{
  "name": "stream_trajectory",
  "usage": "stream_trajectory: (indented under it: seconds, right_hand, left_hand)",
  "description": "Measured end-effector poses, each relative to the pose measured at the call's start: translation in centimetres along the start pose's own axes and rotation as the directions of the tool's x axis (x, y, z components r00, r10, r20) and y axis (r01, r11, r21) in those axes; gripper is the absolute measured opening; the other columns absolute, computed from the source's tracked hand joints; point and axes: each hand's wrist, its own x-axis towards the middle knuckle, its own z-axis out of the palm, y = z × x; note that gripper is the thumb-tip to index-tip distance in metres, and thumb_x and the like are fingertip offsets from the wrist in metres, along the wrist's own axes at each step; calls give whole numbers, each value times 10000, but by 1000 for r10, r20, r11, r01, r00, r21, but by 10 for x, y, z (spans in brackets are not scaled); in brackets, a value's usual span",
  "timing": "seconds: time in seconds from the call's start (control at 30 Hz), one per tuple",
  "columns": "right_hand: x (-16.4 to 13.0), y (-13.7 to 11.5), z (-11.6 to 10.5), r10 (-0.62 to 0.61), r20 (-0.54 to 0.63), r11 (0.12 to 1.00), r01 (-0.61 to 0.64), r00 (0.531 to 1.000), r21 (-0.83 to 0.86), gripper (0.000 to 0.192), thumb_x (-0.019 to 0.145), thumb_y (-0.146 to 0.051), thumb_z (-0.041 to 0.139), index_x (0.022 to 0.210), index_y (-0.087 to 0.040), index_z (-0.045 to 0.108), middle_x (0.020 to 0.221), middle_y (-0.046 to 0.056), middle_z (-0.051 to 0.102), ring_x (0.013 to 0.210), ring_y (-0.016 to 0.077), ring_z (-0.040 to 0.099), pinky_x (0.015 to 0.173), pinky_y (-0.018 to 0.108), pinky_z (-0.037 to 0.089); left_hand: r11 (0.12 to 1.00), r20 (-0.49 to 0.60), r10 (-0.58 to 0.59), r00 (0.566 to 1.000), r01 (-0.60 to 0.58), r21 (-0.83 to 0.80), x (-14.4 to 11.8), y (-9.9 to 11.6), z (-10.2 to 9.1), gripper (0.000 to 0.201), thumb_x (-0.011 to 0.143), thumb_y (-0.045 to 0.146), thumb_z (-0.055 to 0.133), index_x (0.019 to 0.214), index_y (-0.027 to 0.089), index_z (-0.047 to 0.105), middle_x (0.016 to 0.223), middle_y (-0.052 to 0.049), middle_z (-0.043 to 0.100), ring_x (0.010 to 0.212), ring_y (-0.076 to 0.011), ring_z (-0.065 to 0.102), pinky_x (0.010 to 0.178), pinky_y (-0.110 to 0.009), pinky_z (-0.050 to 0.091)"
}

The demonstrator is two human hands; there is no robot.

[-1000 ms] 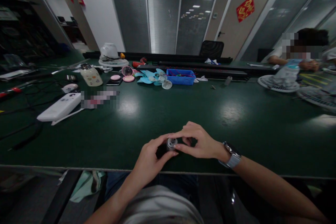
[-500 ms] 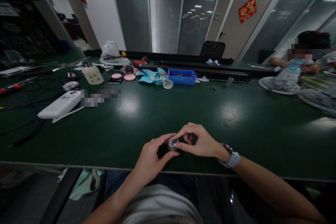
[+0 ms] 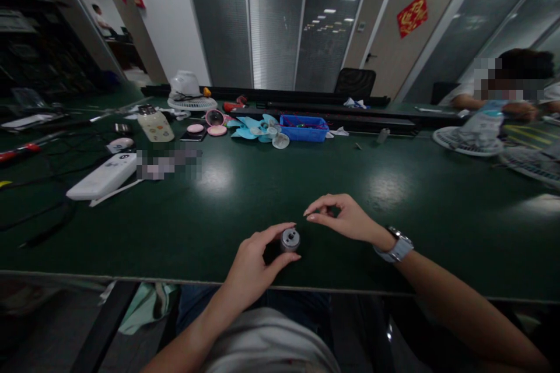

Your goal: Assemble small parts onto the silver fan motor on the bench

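A small silver metal cylinder, which looks like a small electric motor (image 3: 290, 239), stands upright on the green table near its front edge. Dark holes and a dark centre show on its top face. My left hand (image 3: 256, 259) grips its sides between thumb and fingers. To the right and a little farther back, my right hand (image 3: 339, 218) hovers apart from the motor. Its thumb and index fingertips come together in a pinch; whatever lies between them is too small to make out.
A blue basket (image 3: 303, 128) with wires stands at the back, beside light-blue fan blades (image 3: 258, 128). On the left are a white handheld device (image 3: 102, 176), a cream bottle (image 3: 155, 124) and black cables. Fan guards (image 3: 466, 143) lie at right, near another person (image 3: 520, 78).
My right hand has lifted off the top of the motor and moved right and away from me. The left hand still holds the motor in place.
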Motion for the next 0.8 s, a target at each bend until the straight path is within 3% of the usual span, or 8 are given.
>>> stream_trajectory:
  seconds: [0.27, 0.47, 0.57, 0.7, 0.8]
  right_hand:
    - [8, 26, -7, -37, 219, 994, 58, 975, -89, 284, 895, -433, 670, 951, -173, 769, 703, -10, 628, 577, 103, 466, 542, 221, 336]
    - [6, 28, -8, -12, 249, 986, 53, 968, -158, 304, 865, -423, 716, 1099, -230, 743, 699, -26, 606, 605, 118, 492, 610, 244, 359]
    - [5, 25, -5, -11, 244, 981, 57, 970, -184, 224, 872, -411, 708, 1030, -264, 769, 702, -20, 618, 646, 138, 537, 663, 269, 384]
    - [6, 13, 5, 7, 102, 984, 11, 995, -177, 273, 954, -436, 559, 1010, -244, 745, 786, 34, 650, 685, 195, 603, 610, 305, 454]
    - [0, 11, 17, 27, -218, 990, -57, 976, -129, 166, 940, -448, 545, 971, -351, 676, 958, 59, 686, 915, 272, 660, 799, 425, 538]
  left_hand:
    - [1000, -2, 0, 1000, 0, 17, 0, 1, 1, 449, 825, 259, 749, 1253, 272, 616, 1214, -25, 710, 1064, -227, 672, 953, -343, 504]
    - [1000, -9, 9, 1000, -9, 10, 0, 3, -1, 460, 810, 251, 762, 1249, 260, 623, 1216, -40, 710, 1064, -239, 675, 953, -360, 513]
    - [1000, -43, 0, 999, 0, -2, 1, 4, 3, 466, 794, 224, 775, 1237, 228, 631, 1201, -54, 716, 1062, -240, 679, 967, -367, 518]
    - [1000, -114, 14, 993, -12, 19, 2, 7, 10, 441, 818, 208, 755, 1238, 219, 620, 1209, -51, 707, 1084, -227, 670, 998, -362, 516]
    - [993, -65, 20, 998, -12, 121, 3, 9, -1, 548, 848, 229, 728, 1353, 218, 518, 1282, -71, 659, 1134, -236, 647, 1016, -369, 518]
